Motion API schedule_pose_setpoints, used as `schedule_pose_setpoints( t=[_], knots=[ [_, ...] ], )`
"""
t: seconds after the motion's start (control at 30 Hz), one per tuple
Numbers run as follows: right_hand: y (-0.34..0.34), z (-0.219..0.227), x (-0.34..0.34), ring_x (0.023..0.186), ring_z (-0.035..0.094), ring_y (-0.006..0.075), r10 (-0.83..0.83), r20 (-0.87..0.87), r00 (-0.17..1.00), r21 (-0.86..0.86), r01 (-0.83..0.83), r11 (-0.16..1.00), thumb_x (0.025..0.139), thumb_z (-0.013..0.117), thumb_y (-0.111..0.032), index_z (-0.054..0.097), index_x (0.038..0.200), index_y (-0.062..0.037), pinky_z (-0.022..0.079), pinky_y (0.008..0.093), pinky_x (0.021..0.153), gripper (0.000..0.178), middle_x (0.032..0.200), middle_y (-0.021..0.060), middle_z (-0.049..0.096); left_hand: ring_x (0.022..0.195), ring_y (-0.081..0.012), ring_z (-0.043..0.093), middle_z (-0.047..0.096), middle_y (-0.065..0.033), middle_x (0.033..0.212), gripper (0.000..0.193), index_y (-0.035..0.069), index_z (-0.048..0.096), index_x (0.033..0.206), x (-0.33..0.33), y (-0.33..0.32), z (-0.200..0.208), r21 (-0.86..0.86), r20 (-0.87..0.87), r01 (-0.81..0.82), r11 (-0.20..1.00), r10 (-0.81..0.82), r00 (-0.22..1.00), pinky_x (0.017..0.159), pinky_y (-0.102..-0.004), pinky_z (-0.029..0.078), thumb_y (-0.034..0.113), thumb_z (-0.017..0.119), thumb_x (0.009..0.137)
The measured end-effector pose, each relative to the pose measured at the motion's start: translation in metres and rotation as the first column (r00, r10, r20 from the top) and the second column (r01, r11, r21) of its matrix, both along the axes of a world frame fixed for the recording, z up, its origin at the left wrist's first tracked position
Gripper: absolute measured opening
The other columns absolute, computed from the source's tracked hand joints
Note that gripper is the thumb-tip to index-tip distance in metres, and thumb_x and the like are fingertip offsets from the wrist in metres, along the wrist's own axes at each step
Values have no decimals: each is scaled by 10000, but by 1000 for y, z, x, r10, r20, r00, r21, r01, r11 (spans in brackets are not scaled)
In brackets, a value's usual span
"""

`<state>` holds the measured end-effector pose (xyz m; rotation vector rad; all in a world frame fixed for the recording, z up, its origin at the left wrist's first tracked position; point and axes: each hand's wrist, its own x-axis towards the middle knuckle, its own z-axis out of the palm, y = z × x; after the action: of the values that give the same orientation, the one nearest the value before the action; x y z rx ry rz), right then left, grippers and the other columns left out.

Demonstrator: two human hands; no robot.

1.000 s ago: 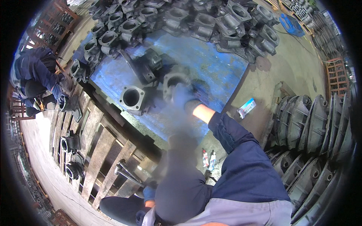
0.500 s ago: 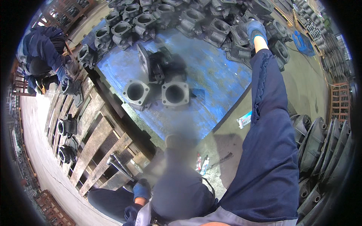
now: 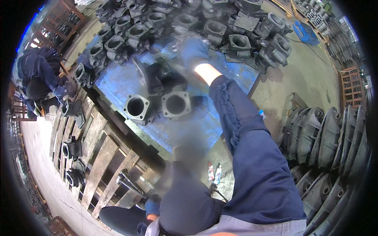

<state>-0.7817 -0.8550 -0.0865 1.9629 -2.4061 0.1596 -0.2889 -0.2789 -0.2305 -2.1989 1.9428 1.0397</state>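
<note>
My right hand, in a blue glove, reaches over the blue work surface. It is blurred, with its fingers closed on the flange of a dark metal casting in front of the pile. Closer to me stand two castings with square flanges and round bores, the left one and the right one. Behind them another casting stands on edge. Low at the left, my gloved left hand is closed round the dark grip of a hammer; the fingers are partly hidden.
A pile of castings covers the far side. Wooden pallet slats at left carry several castings. A person bends over at far left. Large ribbed metal parts stand at right. Two small tubes lie on the floor.
My right hand has moved left from the right side of the pile, with a casting now at its fingers. The view has shifted slightly. My left hand stays low with the hammer.
</note>
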Motion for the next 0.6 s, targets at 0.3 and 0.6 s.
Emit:
schedule_pose_setpoints(
  t=[0.3,0.6],
  knots=[
    [77,43,-201,842,678,318,-368,-214,905,-593,179,785,862,568,-518,675,1027,-82,521,445,743,478,888,159,697,889,-378,667,694,-191,949,243,49,704,983,-58,-57,76,46,87,-124,991,120,989,792,-435,525,199,593,827],
    [104,81,-333,1255,521,356,-541,-81,837,89,547,833,889,538,-405,633,1229,-72,432,448,1028,486,1340,202,543,886,-366,671,699,-185,946,254,78,720,985,-53,-52,64,44,134,-57,997,51,990,805,-433,524,209,621,791]
  ],
)
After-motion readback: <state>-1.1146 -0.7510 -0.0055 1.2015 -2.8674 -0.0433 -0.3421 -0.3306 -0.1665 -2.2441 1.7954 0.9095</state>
